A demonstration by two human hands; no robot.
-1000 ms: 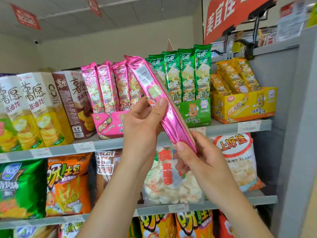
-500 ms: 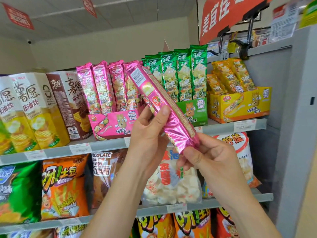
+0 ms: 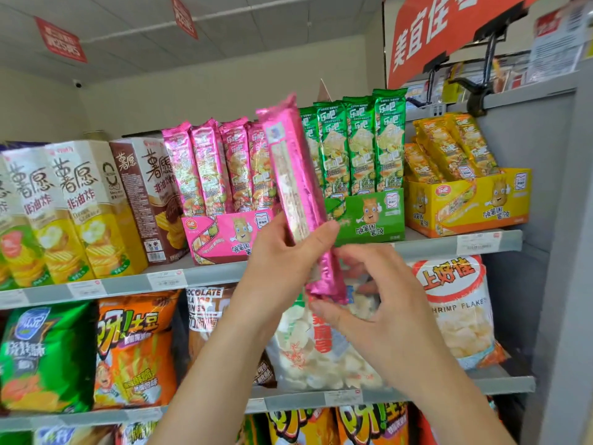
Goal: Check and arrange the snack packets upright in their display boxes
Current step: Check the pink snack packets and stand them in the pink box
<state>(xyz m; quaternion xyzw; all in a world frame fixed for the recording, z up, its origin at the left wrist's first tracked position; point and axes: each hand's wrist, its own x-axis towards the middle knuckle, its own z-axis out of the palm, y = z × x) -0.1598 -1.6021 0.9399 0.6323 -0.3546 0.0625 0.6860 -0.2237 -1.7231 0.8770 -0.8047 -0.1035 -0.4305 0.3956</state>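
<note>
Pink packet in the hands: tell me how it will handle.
Likely fairly stiff: the pink packet runs straight, unsupported above the left hand. Its glossy foil looks slippery. Tall and narrow, it could tip without neighbours.

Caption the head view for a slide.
Left hand and right hand hold a pink snack packet, slightly tilted, in front of the pink display box on the shelf.

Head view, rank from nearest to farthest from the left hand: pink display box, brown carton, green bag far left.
1. pink display box, beside the left hand.
2. brown carton, further left.
3. green bag, far left, shelf below.
</note>
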